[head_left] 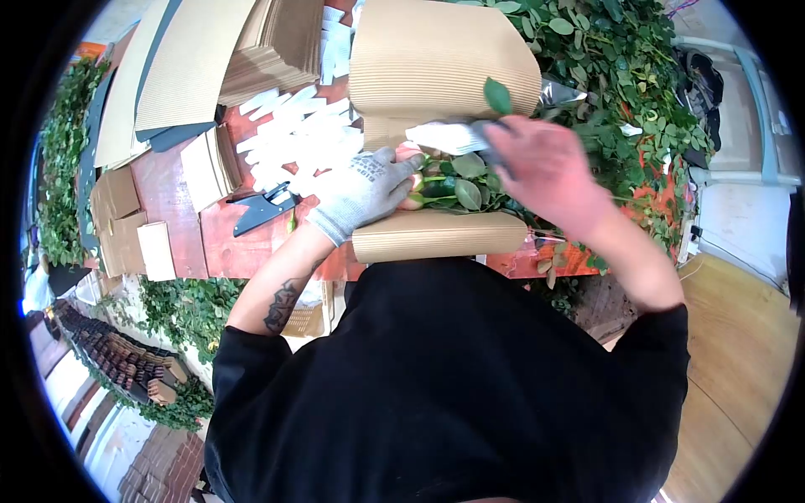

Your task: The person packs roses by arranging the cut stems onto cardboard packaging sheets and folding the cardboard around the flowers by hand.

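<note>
My left hand [369,189], in a grey-white glove, presses on pale pink rose heads [408,152] lying on corrugated cardboard [444,54]; its fingers are bent around the blooms. Green stems and leaves [468,193] run right from the blooms. My right hand [537,163], blurred by motion, is above the stems; its fingers are smeared. Beside its fingertips is a white strip [444,137] with a dark part, too blurred to name. A corrugated flap [440,237] curves up at the near side of the roses.
White paper pieces [293,138] are scattered left of the roses, with a black stapler-like tool [264,207] nearer me. Cardboard sheets [189,71] are stacked at the back left. Leafy stems [620,92] pile up at the right. A wooden board [738,335] stands at the lower right.
</note>
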`<act>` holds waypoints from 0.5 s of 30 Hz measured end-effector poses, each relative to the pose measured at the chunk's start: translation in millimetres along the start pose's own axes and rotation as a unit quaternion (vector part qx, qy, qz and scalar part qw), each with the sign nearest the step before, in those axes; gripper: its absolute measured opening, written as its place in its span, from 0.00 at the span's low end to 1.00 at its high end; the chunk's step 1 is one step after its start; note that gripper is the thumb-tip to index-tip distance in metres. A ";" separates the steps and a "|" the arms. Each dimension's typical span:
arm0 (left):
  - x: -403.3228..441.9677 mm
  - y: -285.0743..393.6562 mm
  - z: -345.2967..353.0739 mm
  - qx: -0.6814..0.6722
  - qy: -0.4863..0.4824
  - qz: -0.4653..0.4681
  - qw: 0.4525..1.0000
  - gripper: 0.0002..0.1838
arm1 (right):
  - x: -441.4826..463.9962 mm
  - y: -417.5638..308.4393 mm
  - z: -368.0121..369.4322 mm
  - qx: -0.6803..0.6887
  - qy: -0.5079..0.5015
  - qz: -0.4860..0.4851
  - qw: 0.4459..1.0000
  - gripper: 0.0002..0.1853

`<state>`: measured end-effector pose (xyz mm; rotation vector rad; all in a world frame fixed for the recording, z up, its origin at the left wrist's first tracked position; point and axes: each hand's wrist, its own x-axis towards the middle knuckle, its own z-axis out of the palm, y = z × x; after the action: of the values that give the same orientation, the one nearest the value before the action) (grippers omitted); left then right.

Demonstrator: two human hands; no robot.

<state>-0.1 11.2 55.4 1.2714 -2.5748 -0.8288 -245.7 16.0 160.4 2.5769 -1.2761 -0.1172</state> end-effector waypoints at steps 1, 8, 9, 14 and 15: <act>-0.1 -3.2 3.8 -0.006 0.037 0.027 0.999 0.19 | 15.5 -5.1 18.5 0.097 -0.095 -0.019 0.991 0.22; -2.4 -1.3 1.4 -0.018 -0.031 -0.012 0.999 0.20 | 39.0 -29.0 86.8 0.095 -0.146 -0.022 0.984 0.16; -2.0 -1.3 -0.4 -0.020 -0.030 -0.017 0.999 0.20 | 38.5 -31.7 90.7 0.087 -0.099 -0.042 0.990 0.13; 1.9 0.5 -4.0 -0.019 -0.076 -0.027 0.997 0.22 | 39.0 -37.4 110.0 0.087 0.006 -0.088 0.992 0.15; 1.2 2.3 -5.0 -0.019 -0.079 -0.027 0.996 0.22 | 40.1 -38.4 108.0 0.085 -0.019 -0.079 0.993 0.16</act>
<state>-0.6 9.4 60.8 1.3190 -2.6409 -1.0216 -211.8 -14.9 48.0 2.8328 -1.1375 -0.0905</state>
